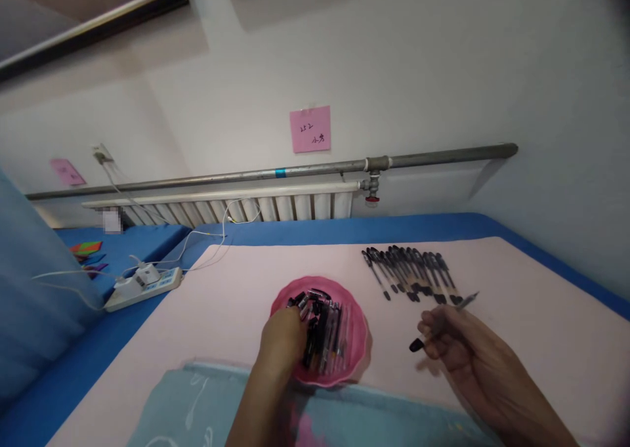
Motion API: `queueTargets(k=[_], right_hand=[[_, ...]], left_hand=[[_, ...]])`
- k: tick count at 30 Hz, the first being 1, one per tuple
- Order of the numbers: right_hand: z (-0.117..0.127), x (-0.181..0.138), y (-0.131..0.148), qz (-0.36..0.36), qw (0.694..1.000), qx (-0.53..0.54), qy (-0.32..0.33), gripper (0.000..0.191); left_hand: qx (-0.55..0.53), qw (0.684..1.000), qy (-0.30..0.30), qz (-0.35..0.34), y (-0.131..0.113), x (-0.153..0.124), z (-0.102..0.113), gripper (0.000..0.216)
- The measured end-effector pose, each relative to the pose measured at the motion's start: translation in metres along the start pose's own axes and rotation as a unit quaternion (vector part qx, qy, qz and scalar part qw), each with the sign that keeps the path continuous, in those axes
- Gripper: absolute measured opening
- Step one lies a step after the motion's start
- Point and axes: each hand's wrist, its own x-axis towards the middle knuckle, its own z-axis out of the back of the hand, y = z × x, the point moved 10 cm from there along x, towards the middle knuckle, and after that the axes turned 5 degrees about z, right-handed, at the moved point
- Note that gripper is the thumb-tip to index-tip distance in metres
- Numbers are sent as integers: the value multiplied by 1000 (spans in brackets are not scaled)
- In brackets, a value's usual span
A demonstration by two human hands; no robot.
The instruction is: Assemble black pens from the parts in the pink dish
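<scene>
My right hand (465, 348) pinches a pen (468, 300) between thumb and fingers; its tip points up to the right, and a black end sticks out on the left. In a pink scalloped basket (365, 345) lie clear and dark pen barrels (331, 339) and black pen caps (319, 294). My left hand (284, 334) reaches over the basket's left rim to the caps; its fingertips are hidden behind the hand. Beyond my right hand, a row of pens (411, 273) with black ends lies side by side on the pink sheet.
A pink sheet (231, 302) covers the blue bed (344, 230). Light blue patterned cloth (207, 401) lies along the near edge. At the left are a power strip (147, 289) with white cables and a blue curtain (39, 302). A radiator (266, 207) and pipe (211, 178) run along the wall.
</scene>
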Motion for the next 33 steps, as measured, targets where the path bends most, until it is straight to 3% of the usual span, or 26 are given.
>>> queueTargets(k=[7, 13, 20, 26, 30, 33], right_hand=[[-2, -2, 2, 11, 999, -18, 33, 25], [-8, -4, 1, 8, 998, -38, 53, 28], [-10, -9, -1, 16, 996, -57, 66, 26], [-20, -14, -6, 18, 981, -146, 125, 29], [-32, -24, -3, 31, 957, -224, 180, 31], [-46, -39, -7, 33, 926, -282, 248, 32]], left_hand=[[-19, 1000, -18, -15, 0, -1, -4, 26], [-68, 996, -37, -42, -6, 4, -2, 14], [-75, 995, -57, -25, -10, 9, -11, 13], [-99, 993, -57, -22, -7, 9, -12, 13], [-183, 979, -70, -52, -15, 3, -2, 6], [-325, 943, -27, -73, -30, -9, -3, 13]])
